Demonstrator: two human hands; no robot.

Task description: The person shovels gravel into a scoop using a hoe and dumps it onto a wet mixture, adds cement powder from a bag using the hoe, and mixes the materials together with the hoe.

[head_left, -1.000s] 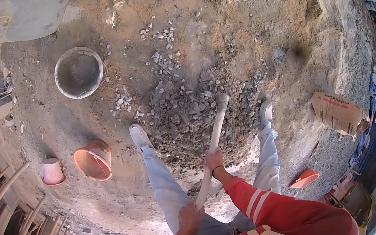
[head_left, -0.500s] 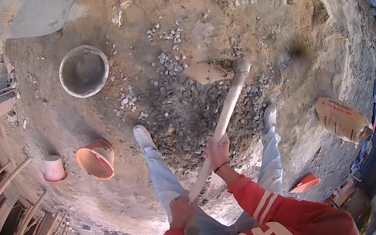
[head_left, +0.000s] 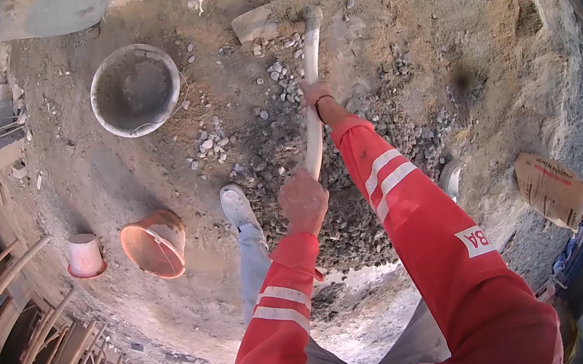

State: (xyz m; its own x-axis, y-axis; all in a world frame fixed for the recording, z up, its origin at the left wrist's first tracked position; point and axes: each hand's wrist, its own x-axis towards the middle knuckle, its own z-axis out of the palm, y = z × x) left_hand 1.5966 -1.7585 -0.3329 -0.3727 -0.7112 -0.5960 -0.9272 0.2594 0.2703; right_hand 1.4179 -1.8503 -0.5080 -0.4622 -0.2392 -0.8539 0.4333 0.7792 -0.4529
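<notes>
Both arms reach forward along the curved wooden handle of a hoe [head_left: 310, 51]. My left hand [head_left: 303, 201] is wrapped round the handle's near end. Farther up, my right hand [head_left: 316, 95], with a dark band at the wrist, grips the same handle. The hoe's broad, dusty blade [head_left: 257, 24] points left at the far end, over the ground beyond the scattered pale stones [head_left: 285, 81]. Beneath the handle and between my feet spreads a heap of dark gravel mix [head_left: 358, 225].
A large round bucket [head_left: 135, 91] stands at the upper left. Lower left are an orange bucket [head_left: 155, 245] and a smaller upturned pink one [head_left: 85, 256]. A brown paper sack [head_left: 553, 189] lies at the right. Curved poles [head_left: 19, 298] fill the lower left edge.
Both hands have moved forward, away from my body, with the hoe. Its head has risen from the gravel heap, passed to the right, and is now farther off and left, blade in view.
</notes>
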